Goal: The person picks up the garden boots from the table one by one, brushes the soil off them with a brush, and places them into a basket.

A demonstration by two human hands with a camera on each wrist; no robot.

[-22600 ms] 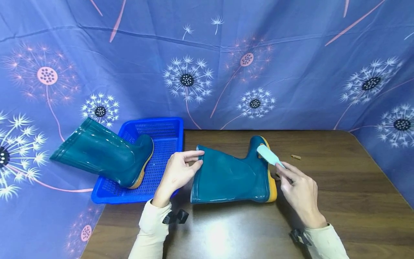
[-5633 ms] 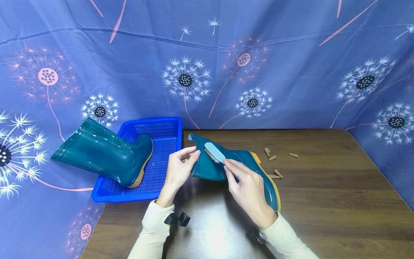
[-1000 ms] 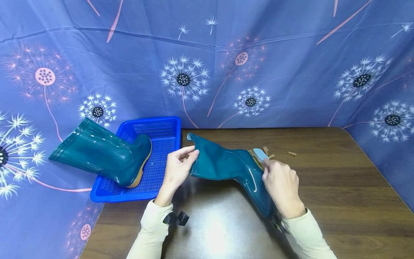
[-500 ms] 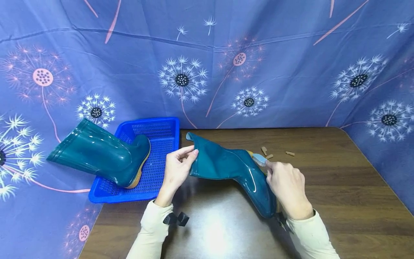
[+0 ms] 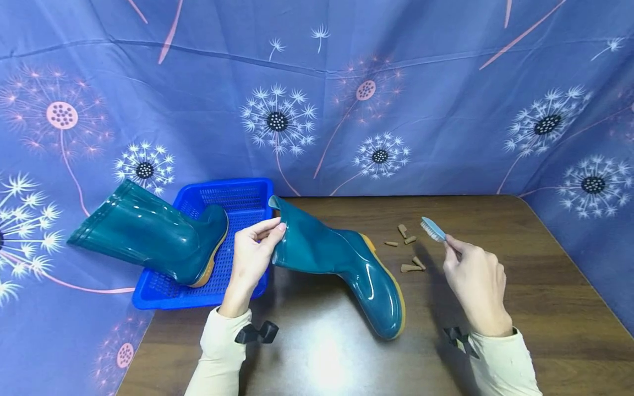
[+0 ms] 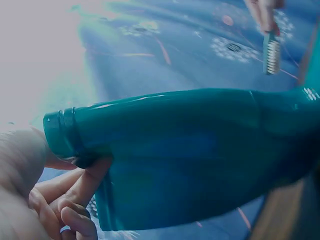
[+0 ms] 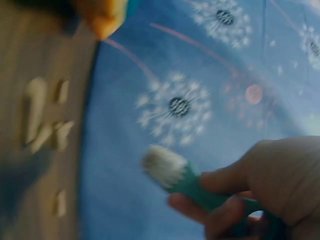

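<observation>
My left hand (image 5: 253, 257) pinches the rim of a teal rubber boot (image 5: 317, 242) between thumb and fingers. The boot lies over the table with its toe towards the front right and its yellow sole facing right. In the left wrist view the boot's shaft (image 6: 175, 155) looks creased by the grip. To the right, apart from the boot, my right hand (image 5: 477, 283) holds a light blue scrub brush (image 5: 433, 228) by its handle. White bristles (image 7: 164, 167) show in the right wrist view. A second teal boot (image 5: 153, 234) lies on its side in the blue basket (image 5: 180, 300).
Several small tan, stub-like pieces (image 5: 411, 268) are scattered on the wooden table (image 5: 535, 286) between the boot and the brush. A blue dandelion-print cloth (image 5: 317, 110) hangs behind the table. The basketed boot's shaft sticks out past the basket's left side.
Within the last half second the brush has left the sole and moved right; the boot has shifted left with my left hand. Since the oldest frame, the boot's toe has turned from back to front.
</observation>
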